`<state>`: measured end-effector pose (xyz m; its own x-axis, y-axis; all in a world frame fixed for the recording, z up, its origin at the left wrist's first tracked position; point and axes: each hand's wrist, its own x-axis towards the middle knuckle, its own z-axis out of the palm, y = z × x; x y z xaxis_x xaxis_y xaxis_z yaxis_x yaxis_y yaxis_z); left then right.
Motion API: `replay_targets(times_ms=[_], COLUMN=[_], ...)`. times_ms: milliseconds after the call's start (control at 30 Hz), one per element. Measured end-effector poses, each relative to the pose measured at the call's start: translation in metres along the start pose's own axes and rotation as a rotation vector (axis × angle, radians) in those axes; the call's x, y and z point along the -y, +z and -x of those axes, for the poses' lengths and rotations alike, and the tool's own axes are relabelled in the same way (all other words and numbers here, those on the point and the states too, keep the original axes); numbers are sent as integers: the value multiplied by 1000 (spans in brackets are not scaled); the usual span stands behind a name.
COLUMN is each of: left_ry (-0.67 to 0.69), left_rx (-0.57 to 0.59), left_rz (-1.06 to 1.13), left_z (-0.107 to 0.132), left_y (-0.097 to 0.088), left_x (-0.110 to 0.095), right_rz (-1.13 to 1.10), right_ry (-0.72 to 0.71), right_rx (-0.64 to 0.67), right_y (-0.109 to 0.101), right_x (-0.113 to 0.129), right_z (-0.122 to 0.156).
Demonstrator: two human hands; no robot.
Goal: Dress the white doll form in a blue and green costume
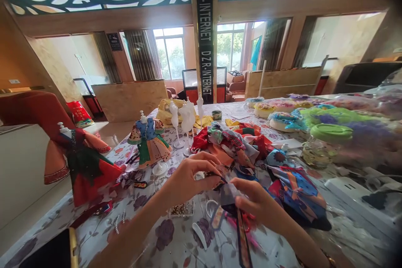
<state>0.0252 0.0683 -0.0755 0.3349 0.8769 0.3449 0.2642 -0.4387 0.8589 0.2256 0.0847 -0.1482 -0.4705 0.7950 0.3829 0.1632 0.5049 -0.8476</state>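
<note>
Over the middle of the table, my left hand (pixel 201 173) pinches one end of a dark patterned ribbon (pixel 243 238) between thumb and fingertips. Close beside it, my right hand (pixel 253 197) is closed on the same ribbon, whose long tail hangs down toward the table's front edge. A greyish piece of fabric (pixel 228 197) shows between the hands; whether it is joined to the ribbon I cannot tell. Below lie a small clear box of beads (pixel 182 209), pink-handled scissors (pixel 246 226), partly hidden, and a white curved piece (pixel 199 235).
Dressed mini mannequins (pixel 149 138) stand at the left, bare white mannequins (pixel 187 119) behind my hands. A heap of colourful cloth (pixel 232 140) lies centre-back. At right are a blue doll dress (pixel 300 194), a green-lidded jar (pixel 326 142) and a white power strip (pixel 361 199). A phone (pixel 47 253) lies front left.
</note>
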Motion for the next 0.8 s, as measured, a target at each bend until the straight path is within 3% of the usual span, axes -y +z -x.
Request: replay_targets(times_ms=[133,300,467,600,700,800], left_ry=[-80,-328,-415,-466,-497,-513], left_rx=[-40,-100,-162,-186,-207,-298], left_rz=[-149,50,180,334,458,497], left_z=[12,22,29,30,29,25], left_y=[-9,-6,1,4,5,4], left_x=[-6,0,12,17,17,17], right_rz=[-1,-24,108,158,197,232], right_ry=[38,-244,-378,-478,-442,-449], right_rx=[-55,-344,-482,-521,-528,-558], right_y=[13,24,30,31,29,26], right_x=[3,4,11,13,8,3], right_z=[-4,-3,1,2,2,1])
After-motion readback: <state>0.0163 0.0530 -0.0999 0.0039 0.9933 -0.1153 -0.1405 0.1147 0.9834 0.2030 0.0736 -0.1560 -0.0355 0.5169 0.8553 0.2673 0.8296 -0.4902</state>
